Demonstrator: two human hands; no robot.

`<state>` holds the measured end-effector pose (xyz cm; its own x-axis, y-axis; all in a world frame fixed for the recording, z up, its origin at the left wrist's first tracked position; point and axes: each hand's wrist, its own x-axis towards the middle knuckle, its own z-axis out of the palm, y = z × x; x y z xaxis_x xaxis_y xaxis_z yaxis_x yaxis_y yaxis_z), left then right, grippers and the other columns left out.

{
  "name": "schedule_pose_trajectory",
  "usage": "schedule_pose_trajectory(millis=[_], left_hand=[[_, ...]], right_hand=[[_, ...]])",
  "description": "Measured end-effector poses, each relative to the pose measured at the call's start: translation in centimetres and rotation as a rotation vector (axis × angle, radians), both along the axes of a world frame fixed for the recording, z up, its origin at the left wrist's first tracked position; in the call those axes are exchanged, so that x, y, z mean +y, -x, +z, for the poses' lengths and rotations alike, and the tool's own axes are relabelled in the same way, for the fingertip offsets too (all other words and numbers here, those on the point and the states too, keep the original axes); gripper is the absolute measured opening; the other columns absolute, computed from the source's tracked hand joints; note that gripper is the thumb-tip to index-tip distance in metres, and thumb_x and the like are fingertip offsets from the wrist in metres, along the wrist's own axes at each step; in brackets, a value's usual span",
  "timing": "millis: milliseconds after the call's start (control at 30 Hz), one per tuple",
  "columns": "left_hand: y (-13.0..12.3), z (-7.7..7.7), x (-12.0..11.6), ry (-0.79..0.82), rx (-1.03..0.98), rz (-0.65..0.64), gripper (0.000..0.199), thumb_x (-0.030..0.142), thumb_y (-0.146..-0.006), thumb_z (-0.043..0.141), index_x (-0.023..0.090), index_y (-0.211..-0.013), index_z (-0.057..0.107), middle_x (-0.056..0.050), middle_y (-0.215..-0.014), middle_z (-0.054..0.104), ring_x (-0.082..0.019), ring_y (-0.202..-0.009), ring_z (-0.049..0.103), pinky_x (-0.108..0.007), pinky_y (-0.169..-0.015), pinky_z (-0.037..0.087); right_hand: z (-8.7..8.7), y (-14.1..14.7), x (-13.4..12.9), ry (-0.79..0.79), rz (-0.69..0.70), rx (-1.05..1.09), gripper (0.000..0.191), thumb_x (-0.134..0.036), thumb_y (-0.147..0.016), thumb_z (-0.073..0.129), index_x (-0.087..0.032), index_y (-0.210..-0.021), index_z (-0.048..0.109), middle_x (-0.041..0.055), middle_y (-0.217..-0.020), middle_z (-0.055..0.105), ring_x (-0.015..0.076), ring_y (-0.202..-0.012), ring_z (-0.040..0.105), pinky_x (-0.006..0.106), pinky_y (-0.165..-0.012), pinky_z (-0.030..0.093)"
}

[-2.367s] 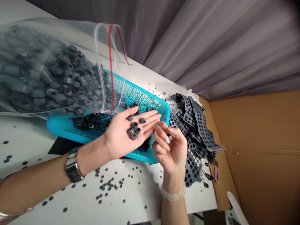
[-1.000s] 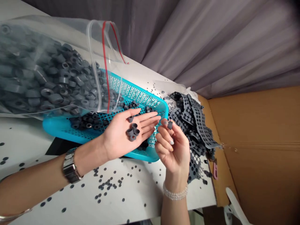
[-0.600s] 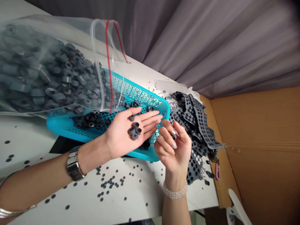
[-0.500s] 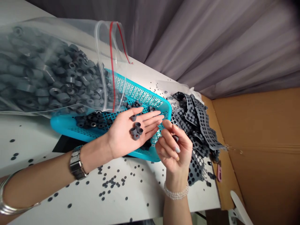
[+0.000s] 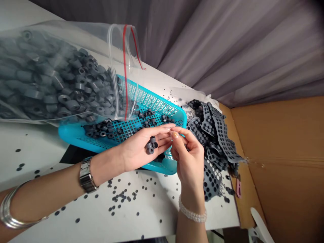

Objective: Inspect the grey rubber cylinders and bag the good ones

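Note:
My left hand (image 5: 138, 148) is palm up and bears several small grey rubber bushings (image 5: 151, 145), bunched on the palm below the thumb. Its thumb reaches out to the fingertips of my right hand (image 5: 188, 148). The right thumb and forefinger are pinched together there; whatever lies between those tips is too small to make out. Part of a dark bushing (image 5: 187, 147) shows inside the curled right fingers. Beneath both hands stands a turquoise plastic basket (image 5: 174, 113) with more bushings on its floor. A clear zip bag (image 5: 83, 91) full of bushings lies over its left part.
Perforated grey rubber sheets (image 5: 215, 135) are heaped right of the basket. Small dark discs (image 5: 124, 195) are scattered over the white table (image 5: 101, 222). A pink clip (image 5: 238, 188) lies by the cardboard (image 5: 278, 141) at right. A grey curtain (image 5: 202, 44) hangs behind.
My right thumb and forefinger have come together at the left thumb tip, which has swung right. The bushings on the left palm have bunched closer. The view has shifted slightly.

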<state>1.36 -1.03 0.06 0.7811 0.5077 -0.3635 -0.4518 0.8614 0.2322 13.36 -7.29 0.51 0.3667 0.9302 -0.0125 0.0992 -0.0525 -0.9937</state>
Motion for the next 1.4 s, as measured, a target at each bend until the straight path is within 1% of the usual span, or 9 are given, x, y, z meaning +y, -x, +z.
schedule_pose_trajectory(millis=[133,300,467,567,667,767,900,1233,1400], left_hand=[[0.2,0.6,0.3,0.019,0.006,0.038,0.024,0.02,-0.086,0.057,0.012,-0.107,0.067,-0.002,-0.071,0.065,-0.011,-0.071,0.061,-0.023,-0.078,0.05],[0.5,1.6,0.6,0.135,0.063,-0.032,0.047,0.035,-0.093,0.043,0.005,-0.127,0.056,-0.015,-0.101,0.07,-0.019,-0.094,0.065,-0.029,-0.084,0.051],[0.5,1.8,0.7,0.144,0.063,-0.059,0.055,0.035,-0.094,0.039,0.002,-0.137,0.045,-0.017,-0.113,0.068,-0.021,-0.105,0.063,-0.03,-0.096,0.046],[0.5,1.5,0.6,0.155,0.061,-0.054,0.055,0.035,-0.094,0.039,0.002,-0.137,0.046,-0.016,-0.109,0.069,-0.02,-0.097,0.065,-0.03,-0.096,0.045],[0.5,1.2,0.5,0.156,0.02,-0.032,0.055,0.036,-0.093,0.041,-0.001,-0.133,0.049,-0.019,-0.106,0.069,-0.021,-0.094,0.066,-0.033,-0.098,0.045],[0.5,1.1,0.5,0.176,-0.009,-0.021,0.056,0.036,-0.092,0.042,-0.003,-0.131,0.05,-0.023,-0.115,0.065,-0.025,-0.109,0.062,-0.035,-0.103,0.041],[0.5,1.1,0.6,0.18,-0.034,-0.017,0.055,0.035,-0.092,0.042,-0.002,-0.132,0.049,-0.024,-0.126,0.06,-0.026,-0.119,0.057,-0.035,-0.106,0.04],[0.7,0.7,0.5,0.125,-0.086,-0.013,0.058,0.036,-0.091,0.042,-0.002,-0.137,0.043,-0.024,-0.133,0.056,-0.025,-0.124,0.054,-0.033,-0.108,0.038],[0.8,0.7,0.7,0.132,-0.095,-0.005,0.061,0.037,-0.091,0.041,0.001,-0.14,0.039,-0.023,-0.137,0.053,-0.024,-0.127,0.051,-0.033,-0.109,0.037]], right_hand=[[0.5,0.4,0.0,-0.004,0.057,-0.244,0.017,-0.028,-0.088,0.061,-0.022,-0.1,0.07,-0.0008,-0.075,0.068,0.0107,-0.063,0.059,0.024,-0.062,0.047],[0.7,0.9,-0.2,-0.006,0.155,-0.413,0.022,-0.024,-0.088,0.059,-0.025,-0.107,0.07,-0.0003,-0.089,0.073,0.0134,-0.076,0.066,0.026,-0.072,0.051],[0.6,0.7,-0.3,0.009,0.203,-0.399,0.022,-0.022,-0.087,0.062,-0.03,-0.106,0.071,-0.0007,-0.096,0.072,0.0143,-0.082,0.064,0.028,-0.078,0.05],[0.6,0.4,-0.1,0.024,0.136,-0.234,0.009,-0.022,-0.083,0.066,-0.025,-0.09,0.071,-0.002,-0.07,0.063,0.011,-0.063,0.055,0.024,-0.063,0.047],[0.8,-0.1,0.1,0.074,0.11,0.2,0.004,-0.023,-0.083,0.067,-0.021,-0.081,0.064,-0.0085,-0.052,0.039,0.0049,-0.043,0.031,0.016,-0.042,0.031],[1.1,-0.9,0.2,0.131,0.165,0.71,0.013,-0.023,-0.084,0.065,-0.018,-0.076,0.056,-0.0111,-0.052,0.025,0.0028,-0.041,0.012,0.012,-0.035,0.016],[0.9,-1.6,0.3,0.147,0.151,1.083,0.023,-0.021,-0.086,0.061,-0.018,-0.068,0.047,-0.0108,-0.054,0.025,0.0034,-0.041,0.011,0.011,-0.032,0.018],[1.0,-1.5,0.4,0.147,0.199,1.178,0.018,-0.025,-0.088,0.056,-0.018,-0.074,0.048,-0.0086,-0.06,0.041,0.0019,-0.039,0.02,0.009,-0.032,0.022],[1.3,-1.1,0.3,0.149,0.142,1.017,0.016,-0.022,-0.082,0.055,-0.018,-0.069,0.045,-0.0064,-0.063,0.047,0.0012,-0.038,0.019,0.01,-0.032,0.018]])
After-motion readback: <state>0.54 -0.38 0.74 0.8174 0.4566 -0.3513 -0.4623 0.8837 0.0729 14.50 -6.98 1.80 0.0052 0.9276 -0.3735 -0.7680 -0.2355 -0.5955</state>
